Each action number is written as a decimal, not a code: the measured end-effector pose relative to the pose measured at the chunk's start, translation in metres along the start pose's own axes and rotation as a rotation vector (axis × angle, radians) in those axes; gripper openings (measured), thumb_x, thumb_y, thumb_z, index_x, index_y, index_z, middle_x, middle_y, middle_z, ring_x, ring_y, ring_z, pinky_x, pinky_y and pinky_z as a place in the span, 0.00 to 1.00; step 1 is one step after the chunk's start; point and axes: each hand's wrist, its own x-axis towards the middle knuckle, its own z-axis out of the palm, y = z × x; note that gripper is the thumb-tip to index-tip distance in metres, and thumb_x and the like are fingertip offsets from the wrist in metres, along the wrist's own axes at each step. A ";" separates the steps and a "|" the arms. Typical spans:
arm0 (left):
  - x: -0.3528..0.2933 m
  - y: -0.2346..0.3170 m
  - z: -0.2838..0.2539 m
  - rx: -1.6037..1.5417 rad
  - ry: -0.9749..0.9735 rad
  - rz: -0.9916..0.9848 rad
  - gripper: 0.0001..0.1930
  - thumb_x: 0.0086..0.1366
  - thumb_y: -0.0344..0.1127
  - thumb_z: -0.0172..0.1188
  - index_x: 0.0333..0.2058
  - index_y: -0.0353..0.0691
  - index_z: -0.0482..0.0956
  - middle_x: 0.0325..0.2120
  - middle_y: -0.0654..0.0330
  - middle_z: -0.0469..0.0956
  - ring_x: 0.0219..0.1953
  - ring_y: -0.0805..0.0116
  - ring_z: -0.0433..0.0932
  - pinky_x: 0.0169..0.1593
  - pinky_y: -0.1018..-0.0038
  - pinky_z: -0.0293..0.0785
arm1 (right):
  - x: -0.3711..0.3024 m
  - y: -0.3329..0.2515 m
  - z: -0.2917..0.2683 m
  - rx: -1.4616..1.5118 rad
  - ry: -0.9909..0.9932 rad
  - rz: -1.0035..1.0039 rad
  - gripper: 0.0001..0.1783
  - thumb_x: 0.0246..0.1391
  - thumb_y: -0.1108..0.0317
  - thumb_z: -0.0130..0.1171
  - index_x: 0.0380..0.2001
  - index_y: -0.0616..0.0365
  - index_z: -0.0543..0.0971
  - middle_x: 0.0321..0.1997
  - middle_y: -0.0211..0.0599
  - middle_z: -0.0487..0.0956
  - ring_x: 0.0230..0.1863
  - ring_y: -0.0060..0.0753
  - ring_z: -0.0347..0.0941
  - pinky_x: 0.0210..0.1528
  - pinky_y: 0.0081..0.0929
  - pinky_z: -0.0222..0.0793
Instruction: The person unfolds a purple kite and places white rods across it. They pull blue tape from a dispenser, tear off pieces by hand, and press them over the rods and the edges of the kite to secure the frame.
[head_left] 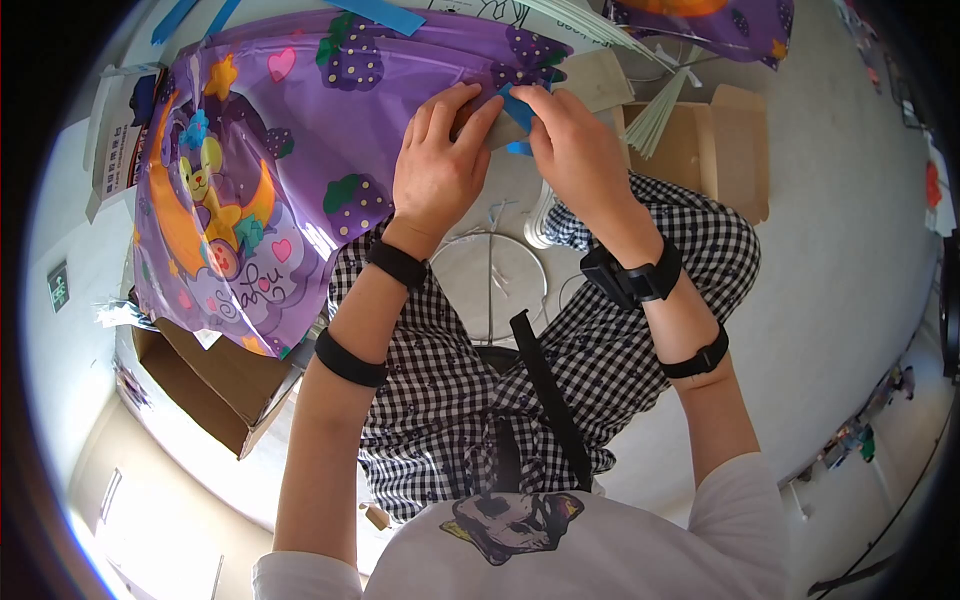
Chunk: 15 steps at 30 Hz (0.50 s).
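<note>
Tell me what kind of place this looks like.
Probably a craft or small assembly workspace on a floor: open brown cardboard boxes, a bundle of thin pale sticks, and a purple cartoon-printed plastic sheet held by both hands.

Single head-worn fisheye, looking steeply down past my chest onto my lap and my left hand (437, 170) and right hand (575, 150), close; edges bend.

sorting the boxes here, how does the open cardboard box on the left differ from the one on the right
The left cardboard box lies partly under the purple printed sheet; the right cardboard box lies uncovered. The left one looks darker, in shade; the right one is lit and paler. Both are brown, with open flaps.
</note>
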 end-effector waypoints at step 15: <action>0.000 0.000 0.002 0.005 0.006 0.000 0.24 0.53 0.26 0.59 0.52 0.46 0.76 0.51 0.60 0.71 0.55 0.57 0.71 0.57 0.63 0.70 | -0.001 0.002 0.003 -0.085 0.038 -0.055 0.21 0.51 0.74 0.58 0.50 0.51 0.77 0.34 0.37 0.74 0.28 0.45 0.76 0.27 0.37 0.74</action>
